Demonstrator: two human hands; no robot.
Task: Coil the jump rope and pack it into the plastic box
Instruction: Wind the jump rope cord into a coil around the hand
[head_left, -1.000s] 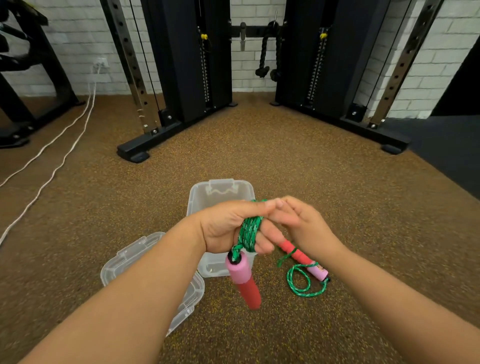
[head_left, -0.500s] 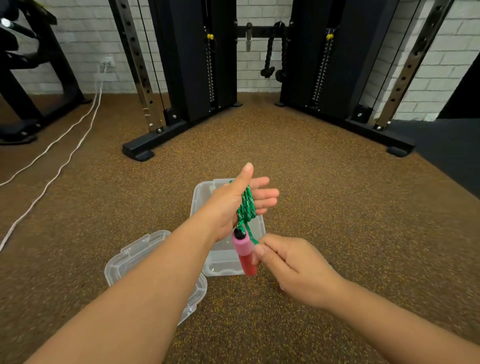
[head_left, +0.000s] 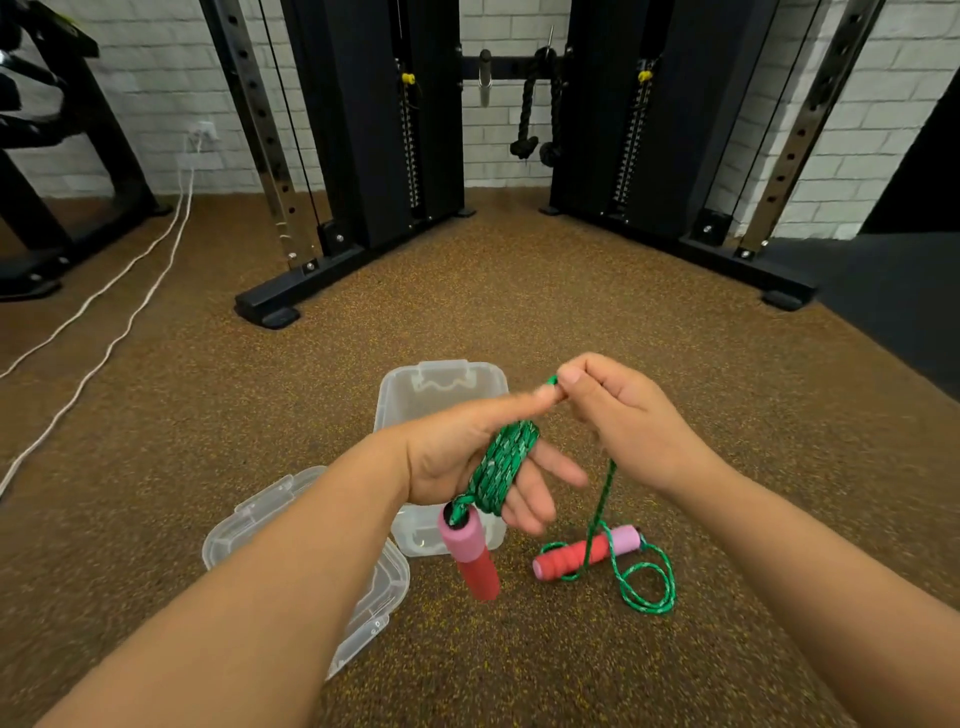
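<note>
Right hand (head_left: 618, 421) rose from beside the hanging handle to above the left thumb, now pinching 1 strand of jump rope (head_left: 506, 462). Gym floor (head_left: 519, 291) carries the open plastic box (head_left: 441, 384), with its lid (head_left: 249, 525) just beside it. Left hand (head_left: 441, 457) hangs over the box, fingers straight and spread, rope coiled round them. 1 handle (head_left: 470, 556) dangles below; 2nd handle (head_left: 587, 553) lies on the floor right of the box.

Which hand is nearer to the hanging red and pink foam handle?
Left. The left hand is just above the hanging handle; the right hand is higher, to the right.
</note>
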